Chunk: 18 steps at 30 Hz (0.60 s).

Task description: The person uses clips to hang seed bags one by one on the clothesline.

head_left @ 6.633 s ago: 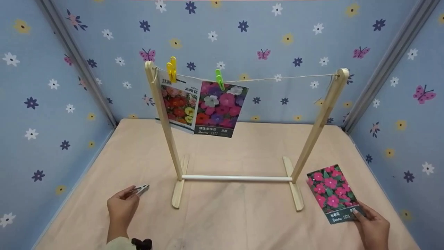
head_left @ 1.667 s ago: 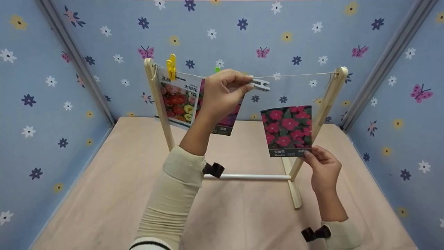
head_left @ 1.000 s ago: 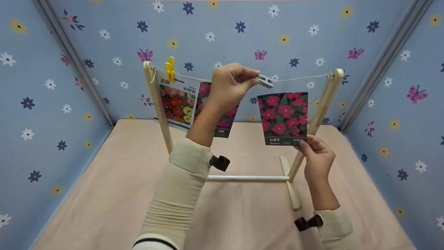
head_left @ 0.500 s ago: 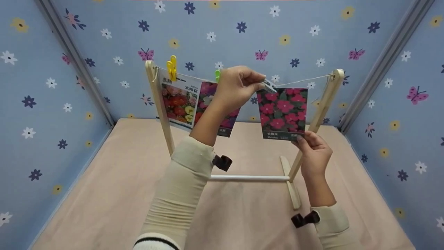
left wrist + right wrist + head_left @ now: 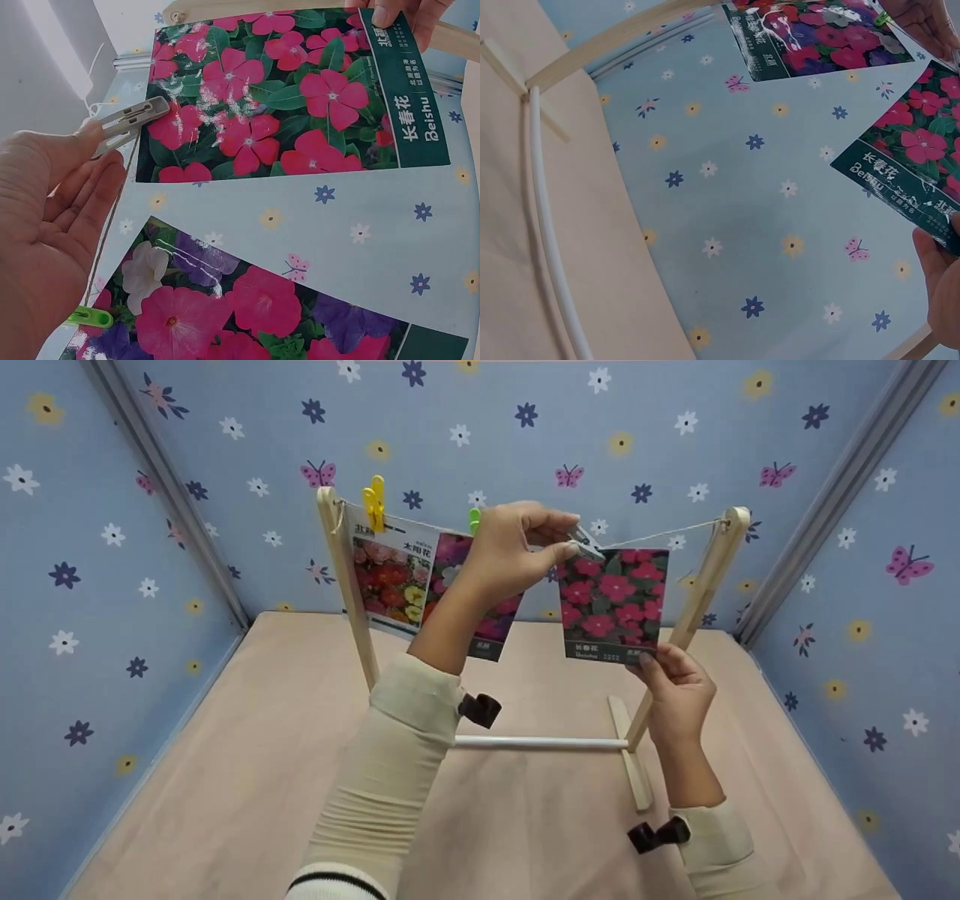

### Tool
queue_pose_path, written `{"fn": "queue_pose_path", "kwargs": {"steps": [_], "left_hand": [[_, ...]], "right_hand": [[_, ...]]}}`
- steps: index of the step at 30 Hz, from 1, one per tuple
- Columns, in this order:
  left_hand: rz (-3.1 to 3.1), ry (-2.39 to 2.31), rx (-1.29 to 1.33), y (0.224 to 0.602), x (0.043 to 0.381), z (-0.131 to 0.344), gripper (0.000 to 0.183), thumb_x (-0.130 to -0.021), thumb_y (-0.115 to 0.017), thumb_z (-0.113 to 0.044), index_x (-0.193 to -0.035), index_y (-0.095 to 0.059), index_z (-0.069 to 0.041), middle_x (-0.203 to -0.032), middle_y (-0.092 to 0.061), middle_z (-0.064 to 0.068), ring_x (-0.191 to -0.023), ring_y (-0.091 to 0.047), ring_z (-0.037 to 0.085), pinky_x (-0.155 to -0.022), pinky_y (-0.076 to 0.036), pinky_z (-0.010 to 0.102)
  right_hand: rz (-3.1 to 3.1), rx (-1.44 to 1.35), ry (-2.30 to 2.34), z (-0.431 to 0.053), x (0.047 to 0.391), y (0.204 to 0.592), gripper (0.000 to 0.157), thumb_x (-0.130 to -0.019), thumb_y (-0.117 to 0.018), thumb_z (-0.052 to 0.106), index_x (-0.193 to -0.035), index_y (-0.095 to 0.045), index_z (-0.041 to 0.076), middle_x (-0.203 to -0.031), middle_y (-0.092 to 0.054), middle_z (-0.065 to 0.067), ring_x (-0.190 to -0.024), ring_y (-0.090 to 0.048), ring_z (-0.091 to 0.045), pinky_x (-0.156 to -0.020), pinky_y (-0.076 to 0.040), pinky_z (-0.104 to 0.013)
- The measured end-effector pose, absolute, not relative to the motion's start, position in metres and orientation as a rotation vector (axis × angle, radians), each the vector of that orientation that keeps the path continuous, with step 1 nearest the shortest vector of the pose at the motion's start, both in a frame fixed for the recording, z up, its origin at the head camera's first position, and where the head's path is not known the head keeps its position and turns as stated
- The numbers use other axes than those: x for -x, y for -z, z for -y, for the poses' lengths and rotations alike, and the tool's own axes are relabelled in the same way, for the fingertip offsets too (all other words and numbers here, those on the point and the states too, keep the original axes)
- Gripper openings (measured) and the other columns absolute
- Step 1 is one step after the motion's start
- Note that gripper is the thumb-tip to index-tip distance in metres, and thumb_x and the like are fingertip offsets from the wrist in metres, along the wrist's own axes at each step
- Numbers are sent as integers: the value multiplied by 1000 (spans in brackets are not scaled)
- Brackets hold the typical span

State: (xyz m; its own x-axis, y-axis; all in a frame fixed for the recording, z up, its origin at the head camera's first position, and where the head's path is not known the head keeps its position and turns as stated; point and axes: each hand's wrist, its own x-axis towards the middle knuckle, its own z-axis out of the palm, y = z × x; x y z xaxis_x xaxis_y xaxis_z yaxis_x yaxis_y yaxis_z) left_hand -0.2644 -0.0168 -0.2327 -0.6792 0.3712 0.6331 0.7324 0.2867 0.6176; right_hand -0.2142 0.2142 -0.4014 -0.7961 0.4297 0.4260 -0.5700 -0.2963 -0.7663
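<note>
My left hand (image 5: 517,544) pinches a grey clothespin (image 5: 587,542) between thumb and fingers at the string (image 5: 667,534). In the left wrist view the tip of the clothespin (image 5: 135,121) lies over the edge of a seed packet with pink flowers (image 5: 330,97). Below the string, my right hand (image 5: 679,697) holds that packet (image 5: 615,604) by its lower right corner, thumb in front. To the left hang a packet with purple and pink flowers (image 5: 495,626), partly behind my left arm, and a white-topped packet (image 5: 390,585). A yellow clothespin (image 5: 375,504) and a green one (image 5: 475,520) sit on the string.
The string runs between two wooden posts (image 5: 697,592) of a stand with a white crossbar (image 5: 540,742) and wooden feet (image 5: 637,780). A peach cloth (image 5: 247,780) covers the surface. Blue flower-patterned walls (image 5: 480,405) enclose it on three sides.
Both hands have come up from the table to the string. The right hand has raised the packet until its top edge meets the left hand's clothespin. Over the last half second little has moved.
</note>
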Motion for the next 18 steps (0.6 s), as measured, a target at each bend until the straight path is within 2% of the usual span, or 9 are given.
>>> {"fn": "queue_pose_path", "kwargs": {"steps": [4,8,11,13,18], "left_hand": [[2193,1348,1021,232,264,18,29,-88,-73,-11,-116,-70,-2,-103,-69,7,-91,-66,9,-86,-51,17],[2191,1359,1018,232,263,18,32,-89,-73,-12,-119,-69,-3,-106,-68,7,-94,-65,9,-88,-50,17],[2198,1327,1002,232,263,16,33,-90,-73,-15,-120,-69,-3,-108,-68,6,-94,-65,9,-89,-49,16],[2206,1277,990,232,262,16,34,-90,-72,-16,-121,-68,-4,-109,-68,6,-94,-65,9,-88,-49,15],[2229,1093,975,231,261,16,36,-91,-71,-22,-123,-68,-5,-113,-68,6,-98,-64,11,-89,-47,14]], "right_hand": [[1341,-181,-2111,-214,213,401,14,-83,-67,-16,-96,-67,-13,-86,-69,-14,-76,-68,-18,-74,-59,-34],[1404,-116,-2067,-216,212,403,16,-81,-70,-14,-97,-68,-12,-84,-68,-10,-74,-63,-14,-73,-57,-24],[1457,-81,-2036,-217,210,405,24,-81,-71,-13,-105,-68,-12,-90,-71,-8,-82,-65,-16,-75,-55,-21],[1487,-80,-2026,-219,208,407,30,-82,-70,-12,-112,-66,-13,-98,-72,-10,-91,-66,-19,-80,-55,-22],[1580,-86,-1960,-223,201,411,35,-84,-72,-7,-118,-64,-11,-115,-66,-20,-104,-64,-25,-87,-54,-26]]}}
